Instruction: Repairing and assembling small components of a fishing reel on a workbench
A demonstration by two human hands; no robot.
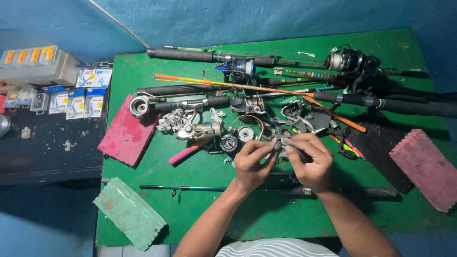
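Over the middle of the green table (143, 162), my left hand (252, 164) and my right hand (312, 162) meet fingertip to fingertip. Together they pinch a small grey metal reel part (282, 143). Just beyond the hands lie dismantled spinning reels (202, 128), a round spool (246, 134) and loose small parts. A thin dark rod with a black grip (304, 191) lies across the table under my wrists.
Several fishing rods with reels (352, 62) lie across the far half of the table. A red foam pad (126, 133), a pink foam pad (426, 166) and a green foam pad (128, 212) sit around the edges. Tackle boxes (38, 64) and hook packets (85, 100) rest on a dark side table at left.
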